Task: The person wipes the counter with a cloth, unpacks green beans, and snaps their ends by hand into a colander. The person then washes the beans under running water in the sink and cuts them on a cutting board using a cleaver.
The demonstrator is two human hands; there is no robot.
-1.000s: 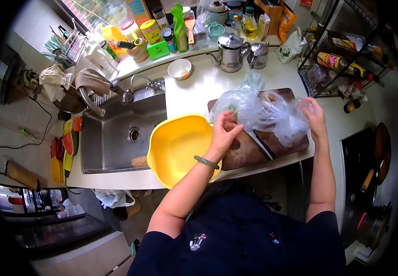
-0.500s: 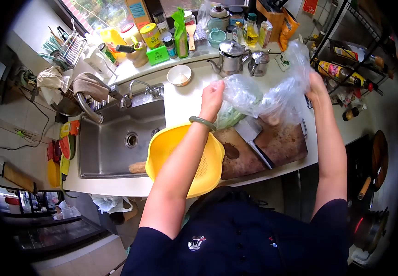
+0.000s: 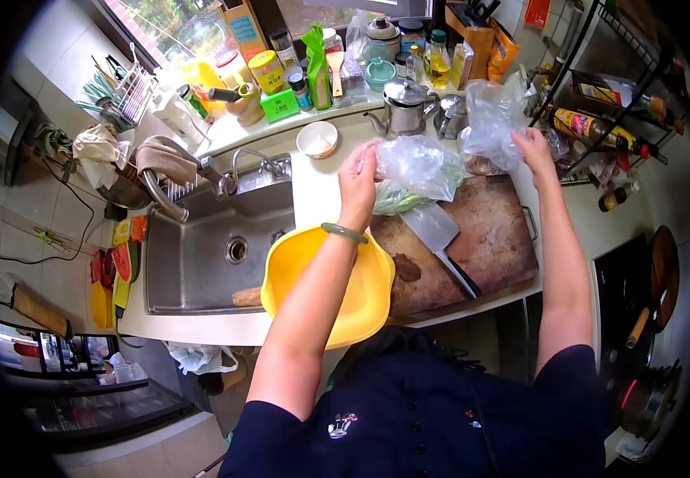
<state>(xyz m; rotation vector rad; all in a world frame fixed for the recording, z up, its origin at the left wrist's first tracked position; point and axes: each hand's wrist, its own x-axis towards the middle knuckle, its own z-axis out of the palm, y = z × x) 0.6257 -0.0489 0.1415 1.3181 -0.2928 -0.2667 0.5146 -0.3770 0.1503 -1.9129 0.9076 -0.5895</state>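
My left hand, with a green bangle at the wrist, is closed on the edge of a clear plastic bag. Pale green leafy vegetables show in and under this bag, at the far left of the wooden cutting board. My right hand grips a second crumpled clear plastic bag beyond the board's far right corner. Part of a brownish item, its kind unclear, shows beneath that bag. A cleaver lies on the board, its black handle toward me.
A yellow colander stands at the counter's front edge, partly behind my left forearm. Left of it is a steel sink. A white bowl, a steel kettle and a smaller pot stand behind. A stove is at right.
The right hand's bag has moved back and off the board, and that hand is slightly lower. The left hand's bag has come down over the vegetables. More of the board shows.
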